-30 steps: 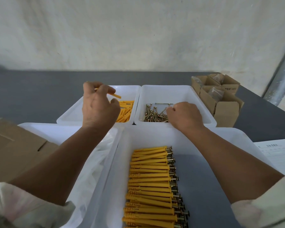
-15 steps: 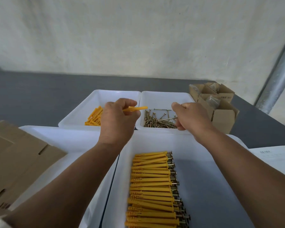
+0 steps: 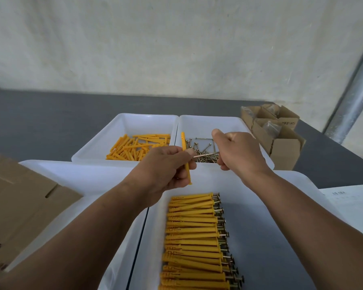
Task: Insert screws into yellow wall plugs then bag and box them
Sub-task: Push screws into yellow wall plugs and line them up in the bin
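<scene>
Grips one yellow wall plug [image 3: 186, 162] near upright in the curled left hand [image 3: 166, 167], above the desk's middle, over the far rim of the near tray [image 3: 228, 185] of finished plugs [image 3: 193, 233]. Pinches a screw [image 3: 205, 154] level in the closed right hand [image 3: 238, 151], tip by the left thumb

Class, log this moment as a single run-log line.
left hand: holds yellow plug upright | right hand: pinches screw, tip at left fingers | insertion: not yet | finished plugs: rowed in near tray
</scene>
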`<action>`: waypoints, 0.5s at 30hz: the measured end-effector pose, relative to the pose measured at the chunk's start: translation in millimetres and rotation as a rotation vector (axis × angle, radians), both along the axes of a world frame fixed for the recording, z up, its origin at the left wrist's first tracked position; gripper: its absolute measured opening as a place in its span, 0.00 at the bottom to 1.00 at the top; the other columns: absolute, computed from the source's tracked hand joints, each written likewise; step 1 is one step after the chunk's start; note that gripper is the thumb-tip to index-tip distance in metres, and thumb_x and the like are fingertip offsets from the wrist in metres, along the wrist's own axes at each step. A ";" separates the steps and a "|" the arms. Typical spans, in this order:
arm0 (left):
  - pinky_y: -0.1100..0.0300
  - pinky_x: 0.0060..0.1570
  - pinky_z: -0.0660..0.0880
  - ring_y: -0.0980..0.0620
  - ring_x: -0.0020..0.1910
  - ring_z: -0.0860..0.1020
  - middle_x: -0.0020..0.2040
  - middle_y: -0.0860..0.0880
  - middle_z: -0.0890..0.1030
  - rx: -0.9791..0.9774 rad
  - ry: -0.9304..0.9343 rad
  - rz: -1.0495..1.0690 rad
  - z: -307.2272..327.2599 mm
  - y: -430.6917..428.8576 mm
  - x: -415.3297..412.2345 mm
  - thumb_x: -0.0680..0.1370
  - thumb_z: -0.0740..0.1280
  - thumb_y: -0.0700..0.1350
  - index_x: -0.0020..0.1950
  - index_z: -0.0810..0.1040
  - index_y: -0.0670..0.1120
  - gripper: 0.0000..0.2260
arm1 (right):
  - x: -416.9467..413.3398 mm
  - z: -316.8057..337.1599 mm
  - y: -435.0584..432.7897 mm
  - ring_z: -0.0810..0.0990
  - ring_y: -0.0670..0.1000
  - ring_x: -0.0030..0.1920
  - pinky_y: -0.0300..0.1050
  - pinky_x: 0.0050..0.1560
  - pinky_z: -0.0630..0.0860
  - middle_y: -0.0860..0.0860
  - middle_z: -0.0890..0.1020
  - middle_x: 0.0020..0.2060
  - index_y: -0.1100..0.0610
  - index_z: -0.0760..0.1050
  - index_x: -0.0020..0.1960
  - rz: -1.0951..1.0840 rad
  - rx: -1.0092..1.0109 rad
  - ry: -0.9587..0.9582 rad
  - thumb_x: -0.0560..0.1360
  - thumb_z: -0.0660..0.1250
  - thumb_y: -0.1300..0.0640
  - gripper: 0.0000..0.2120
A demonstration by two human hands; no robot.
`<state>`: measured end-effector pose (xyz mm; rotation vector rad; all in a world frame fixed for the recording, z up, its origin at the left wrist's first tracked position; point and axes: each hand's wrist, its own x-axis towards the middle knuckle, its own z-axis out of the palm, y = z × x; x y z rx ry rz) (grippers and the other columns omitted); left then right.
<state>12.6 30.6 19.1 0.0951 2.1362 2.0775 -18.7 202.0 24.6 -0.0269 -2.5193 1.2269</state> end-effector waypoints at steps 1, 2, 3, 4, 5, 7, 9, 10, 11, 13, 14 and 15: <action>0.64 0.31 0.75 0.58 0.26 0.72 0.40 0.43 0.77 -0.017 -0.006 -0.008 -0.7 -0.5 -0.2 0.80 0.67 0.47 0.47 0.82 0.40 0.10 | 0.8 -0.1 -0.3 0.83 0.55 0.31 0.54 0.46 0.81 0.57 0.83 0.29 0.64 0.77 0.35 0.009 0.020 0.003 0.81 0.57 0.45 0.27; 0.64 0.30 0.75 0.58 0.26 0.72 0.38 0.43 0.77 -0.036 -0.012 -0.008 -1.2 -1.0 -0.4 0.80 0.67 0.46 0.46 0.82 0.41 0.10 | 2.0 0.1 -0.5 0.83 0.56 0.32 0.54 0.45 0.81 0.58 0.83 0.30 0.64 0.76 0.35 0.027 0.041 0.005 0.81 0.57 0.44 0.27; 0.65 0.30 0.75 0.58 0.25 0.72 0.37 0.44 0.77 -0.049 -0.017 0.001 -1.8 -1.1 -0.6 0.80 0.67 0.46 0.45 0.81 0.41 0.10 | 3.2 0.7 -0.9 0.83 0.56 0.33 0.54 0.44 0.81 0.58 0.82 0.30 0.63 0.76 0.35 0.054 0.066 0.007 0.81 0.57 0.44 0.27; 0.65 0.29 0.75 0.58 0.24 0.72 0.35 0.45 0.76 -0.049 -0.022 0.014 -1.6 -1.3 -0.6 0.80 0.67 0.45 0.45 0.81 0.41 0.10 | 4.9 1.5 -0.8 0.82 0.57 0.34 0.53 0.43 0.81 0.58 0.82 0.31 0.62 0.75 0.35 0.091 0.103 0.009 0.80 0.57 0.43 0.26; 0.66 0.29 0.75 0.58 0.24 0.72 0.34 0.45 0.75 -0.041 -0.024 0.027 -1.3 -1.4 -0.6 0.80 0.67 0.45 0.44 0.81 0.40 0.10 | 6.2 2.4 -1.0 0.81 0.56 0.34 0.52 0.42 0.79 0.57 0.81 0.32 0.61 0.75 0.36 0.137 0.151 0.010 0.80 0.57 0.43 0.26; 0.66 0.28 0.74 0.58 0.24 0.71 0.35 0.44 0.74 -0.025 -0.022 0.048 -0.5 -2.2 -0.3 0.80 0.66 0.44 0.44 0.80 0.40 0.10 | 9.2 3.3 -1.3 0.77 0.51 0.32 0.47 0.37 0.75 0.54 0.80 0.32 0.58 0.75 0.36 0.247 0.246 0.007 0.80 0.58 0.42 0.23; 0.67 0.28 0.74 0.57 0.25 0.70 0.34 0.45 0.73 -0.023 -0.018 0.070 0.5 -3.7 -0.2 0.81 0.66 0.44 0.42 0.79 0.40 0.10 | 11.2 4.0 -1.2 0.73 0.45 0.30 0.42 0.34 0.70 0.51 0.79 0.32 0.57 0.76 0.38 0.352 0.330 0.011 0.79 0.60 0.42 0.21; 0.66 0.28 0.74 0.57 0.25 0.70 0.33 0.45 0.73 -0.020 -0.018 0.081 1.0 -4.6 -0.3 0.81 0.65 0.44 0.41 0.79 0.41 0.11 | 12.3 4.3 -1.3 0.73 0.45 0.31 0.40 0.34 0.69 0.50 0.79 0.33 0.57 0.77 0.39 0.400 0.361 0.017 0.79 0.61 0.43 0.20; 0.66 0.28 0.74 0.57 0.25 0.70 0.33 0.46 0.73 -0.016 -0.018 0.091 1.3 -5.3 -0.6 0.81 0.65 0.44 0.41 0.79 0.41 0.11 | 13.0 4.1 -1.2 0.73 0.45 0.31 0.40 0.34 0.69 0.50 0.78 0.32 0.56 0.78 0.39 0.443 0.380 0.026 0.79 0.61 0.44 0.18; 0.66 0.28 0.74 0.57 0.25 0.70 0.33 0.46 0.73 -0.009 -0.018 0.106 2.1 -6.0 -1.0 0.81 0.65 0.44 0.42 0.79 0.41 0.11 | 13.8 2.4 -1.3 0.71 0.44 0.30 0.41 0.35 0.68 0.48 0.76 0.29 0.50 0.77 0.38 0.495 0.399 0.043 0.79 0.62 0.45 0.15; 0.66 0.28 0.75 0.57 0.25 0.70 0.34 0.45 0.73 -0.008 -0.016 0.109 2.2 -6.1 -1.1 0.81 0.65 0.44 0.43 0.80 0.40 0.10 | 14.5 1.3 -1.7 0.71 0.44 0.29 0.42 0.34 0.68 0.47 0.74 0.28 0.48 0.77 0.38 0.505 0.421 0.045 0.79 0.61 0.45 0.14; 0.66 0.28 0.75 0.57 0.25 0.70 0.35 0.44 0.73 -0.008 -0.012 0.108 2.0 -5.8 -1.0 0.81 0.65 0.45 0.45 0.80 0.39 0.10 | 15.1 0.5 -2.8 0.71 0.44 0.30 0.44 0.34 0.69 0.46 0.74 0.28 0.48 0.78 0.39 0.508 0.455 0.043 0.79 0.60 0.45 0.14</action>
